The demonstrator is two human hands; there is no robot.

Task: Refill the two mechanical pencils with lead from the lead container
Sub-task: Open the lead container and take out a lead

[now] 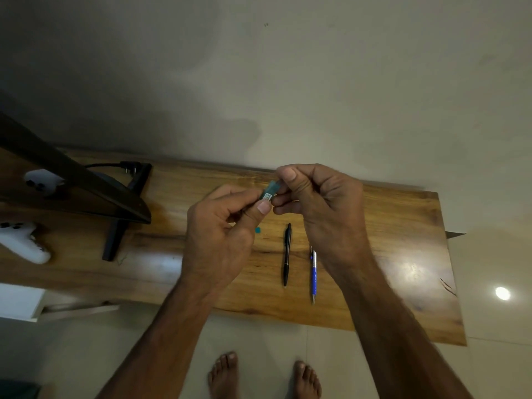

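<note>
Pinching lead container [270, 192] | left hand [223, 226] | right hand [319, 203]

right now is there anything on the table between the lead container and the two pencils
Nothing visible blocks the way. Both hands, left and right, hold the lead container above the table. The black pencil and blue pencil lie just below; a small teal piece sits off to their left.

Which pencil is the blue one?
The blue pencil is the right one on the wooden table, beside the right wrist, with a silver top. The other pencil, to its left, is all black.
</note>
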